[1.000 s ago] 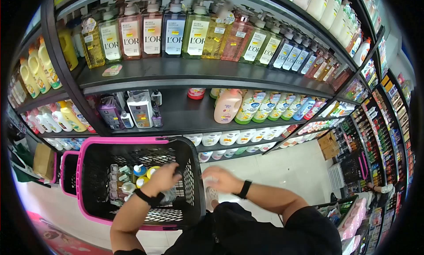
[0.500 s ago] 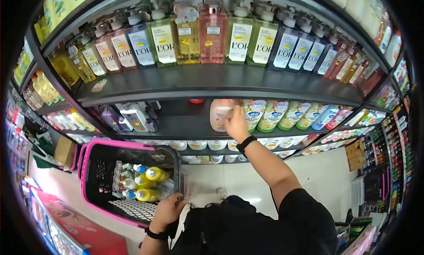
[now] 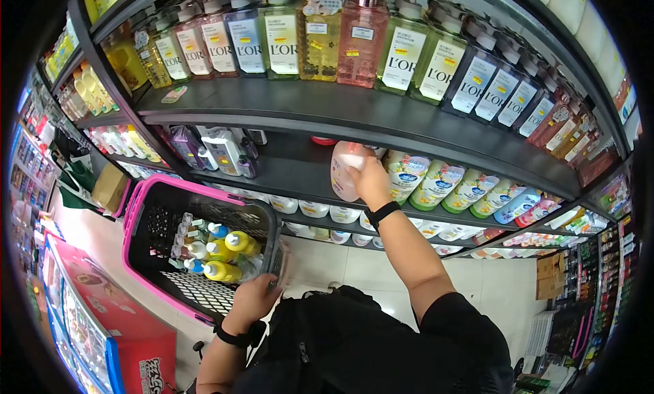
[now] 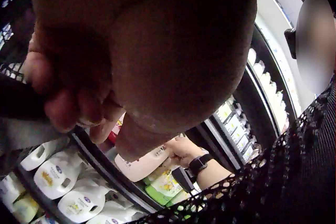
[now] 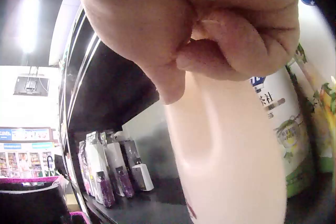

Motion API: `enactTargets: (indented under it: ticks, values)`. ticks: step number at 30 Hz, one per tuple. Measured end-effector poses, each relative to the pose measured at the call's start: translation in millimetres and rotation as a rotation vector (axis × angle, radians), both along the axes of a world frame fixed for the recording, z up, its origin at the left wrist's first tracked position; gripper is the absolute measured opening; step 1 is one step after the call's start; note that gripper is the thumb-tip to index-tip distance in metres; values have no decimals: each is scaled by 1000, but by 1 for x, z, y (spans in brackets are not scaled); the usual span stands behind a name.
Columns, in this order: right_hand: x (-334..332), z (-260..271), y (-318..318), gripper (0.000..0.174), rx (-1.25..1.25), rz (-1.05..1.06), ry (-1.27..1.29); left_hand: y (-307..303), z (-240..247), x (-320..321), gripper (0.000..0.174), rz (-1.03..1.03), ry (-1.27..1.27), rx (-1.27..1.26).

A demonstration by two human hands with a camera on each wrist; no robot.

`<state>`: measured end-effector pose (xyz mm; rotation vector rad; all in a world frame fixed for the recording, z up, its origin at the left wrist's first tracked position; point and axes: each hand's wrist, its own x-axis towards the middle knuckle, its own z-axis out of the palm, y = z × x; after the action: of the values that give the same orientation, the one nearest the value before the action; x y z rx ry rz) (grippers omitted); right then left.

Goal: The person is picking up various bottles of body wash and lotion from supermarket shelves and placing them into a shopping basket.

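Note:
A pale pink bottle [image 3: 343, 176] with a built-in handle stands on the middle shelf [image 3: 279, 165]. My right hand [image 3: 372, 181] grips it by the handle; in the right wrist view the fingers curl through the handle above the smooth bottle body [image 5: 231, 145]. At the lower left is a black shopping basket with a pink rim [image 3: 129, 234]. My left hand [image 3: 255, 297] holds its near right corner, fingers bent over the black edge. Inside lie yellow pump bottles [image 3: 242, 243] and several smaller clear and white ones.
Green-based floral bottles [image 3: 439, 183] stand right beside the pink one. Pump bottles [image 3: 283, 39] line the shelf above, whose front edge overhangs. White jugs [image 3: 313, 208] fill the shelf below. Purple and white boxed sets [image 3: 221, 148] stand to the left. A red freezer case [image 3: 136, 312] is behind the basket.
My right hand has left the basket area, reached up to the shelf and taken the pink bottle's handle. My left hand has moved from over the basket's inside to its edge.

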<state>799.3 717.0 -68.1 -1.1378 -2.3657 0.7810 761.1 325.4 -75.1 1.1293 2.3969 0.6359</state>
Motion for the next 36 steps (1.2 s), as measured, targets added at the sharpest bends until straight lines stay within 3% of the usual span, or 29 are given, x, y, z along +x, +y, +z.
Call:
enactTargets:
  ticks: [2, 6, 8, 10, 13, 15, 17, 19, 21, 23, 27, 29, 33, 36]
  values:
    - [0, -9, -1, 59, 56, 3, 87, 0, 3, -7, 32, -19, -38, 5]
    - [-6, -6, -3, 54, 8, -117, -47, -9, 5, -18, 33, -60, -161, 50]
    - [-8, -32, 5, 49, -68, -49, 201, -16, -1, -23, 34, -94, -231, 95]
    - [-5, -27, -1, 42, -217, 104, 456, -22, 2, -27, 34, -95, -298, 106]
    - [2, -28, -12, 47, -165, 51, 397, -29, 10, -38, 33, -118, -267, 181]
    - [18, -30, -17, 41, -274, 161, 549, -40, 0, -49, 31, -140, -188, 319]
    - [38, 10, -39, 40, -395, 311, 602, -42, 24, -64, 28, -128, -150, 357]
    - [53, 70, -74, 41, -315, 416, 460, -44, 50, -78, 26, -62, -104, 376]
    - [59, 89, -87, 54, -398, 568, 428, -43, 61, -100, 24, -113, 34, 530]
    - [52, 108, -112, 59, -492, 659, 457, -49, 105, -106, 34, -105, 30, 484]
    - [15, 119, -166, 64, -600, 844, 511, -54, 155, -100, 59, -185, 48, 745]
    - [-6, 115, -187, 50, -508, 926, 411, -58, 177, -91, 62, -248, 100, 798]
    - [-44, 96, -224, 48, -462, 1107, 221, -72, 178, -97, 51, -320, 419, 546]
    - [-62, 65, -236, 47, -535, 1192, 114, -86, 163, -94, 44, -261, 367, 403]
